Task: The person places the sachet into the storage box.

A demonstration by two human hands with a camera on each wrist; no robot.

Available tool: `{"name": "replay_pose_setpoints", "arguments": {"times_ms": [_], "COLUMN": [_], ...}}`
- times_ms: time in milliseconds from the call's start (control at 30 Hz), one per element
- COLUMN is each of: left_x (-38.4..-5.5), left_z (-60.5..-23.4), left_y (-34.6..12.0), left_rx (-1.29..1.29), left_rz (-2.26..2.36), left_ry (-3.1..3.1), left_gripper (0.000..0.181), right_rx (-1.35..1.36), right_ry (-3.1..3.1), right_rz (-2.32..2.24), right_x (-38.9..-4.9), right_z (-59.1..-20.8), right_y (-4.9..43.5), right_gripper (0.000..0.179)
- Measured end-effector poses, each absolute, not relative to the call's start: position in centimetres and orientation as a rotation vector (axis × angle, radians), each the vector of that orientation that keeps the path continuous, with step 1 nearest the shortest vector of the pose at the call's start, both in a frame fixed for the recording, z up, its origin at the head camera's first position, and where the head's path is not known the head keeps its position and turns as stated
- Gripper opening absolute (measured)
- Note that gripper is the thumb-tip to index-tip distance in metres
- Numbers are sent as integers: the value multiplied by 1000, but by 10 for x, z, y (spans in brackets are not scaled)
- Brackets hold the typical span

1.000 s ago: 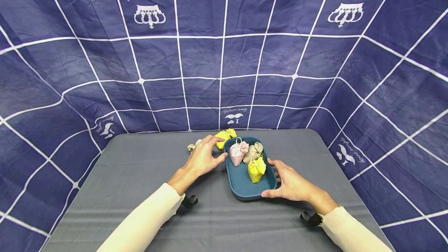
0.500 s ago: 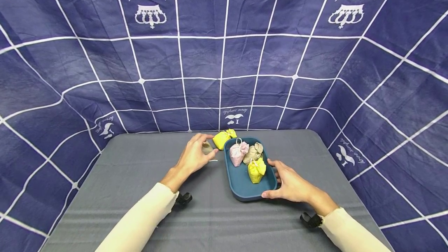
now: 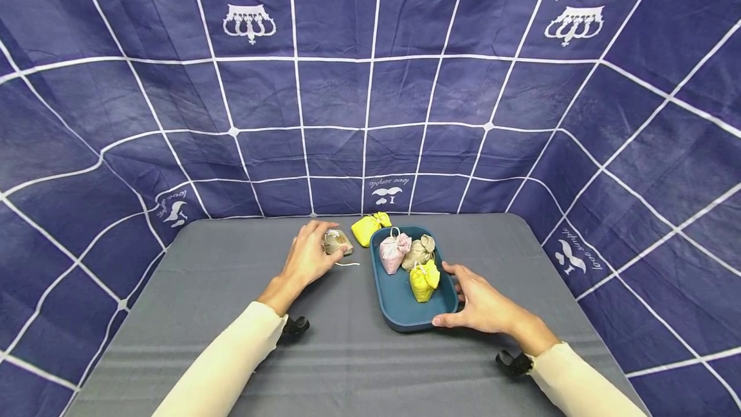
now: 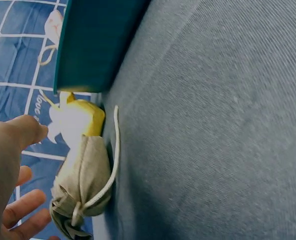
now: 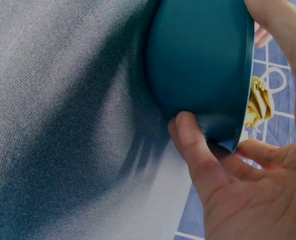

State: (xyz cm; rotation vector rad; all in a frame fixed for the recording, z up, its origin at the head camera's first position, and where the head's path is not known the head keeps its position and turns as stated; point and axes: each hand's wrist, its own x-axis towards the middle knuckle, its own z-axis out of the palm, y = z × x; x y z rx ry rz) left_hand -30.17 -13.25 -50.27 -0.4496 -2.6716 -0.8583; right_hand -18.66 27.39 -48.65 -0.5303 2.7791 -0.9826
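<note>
A beige drawstring pouch (image 3: 338,242) lies on the grey table, its white cord trailing toward the viewer. My left hand (image 3: 308,253) hovers around its left side with thumb and fingers spread; in the left wrist view a gap shows between the thumb and the pouch (image 4: 85,175). A blue tray (image 3: 399,301) stands to the right, holding a pink pouch (image 3: 393,253), another beige pouch (image 3: 419,252) and a yellow pouch (image 3: 424,281). My right hand (image 3: 479,303) grips the tray's near right corner, thumb and fingers against its wall (image 5: 203,65).
A second yellow pouch (image 3: 367,229) lies behind the beige one, close to the tray's far left corner. Blue cloth with white grid lines (image 3: 347,95) closes off the back and sides of the grey table (image 3: 231,256).
My left hand has drawn back leftward from the tray's edge, and the beige pouch has come into view beside it, lying nearer the tray than before. The right hand and tray stay put.
</note>
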Motion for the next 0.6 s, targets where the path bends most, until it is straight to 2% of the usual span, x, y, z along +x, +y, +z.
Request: {"name": "replay_pose_setpoints", "arguments": {"times_ms": [600], "left_x": [-312], "left_z": [-515], "left_y": [-141], "left_rx": [-343], "left_rz": [-915], "left_ry": [-2791], "left_gripper": [70], "right_rx": [-530], "right_ry": [2747], "right_rz": [-1037], "right_x": [-187], "right_z": [-488], "right_y": [274], "right_gripper": [123]}}
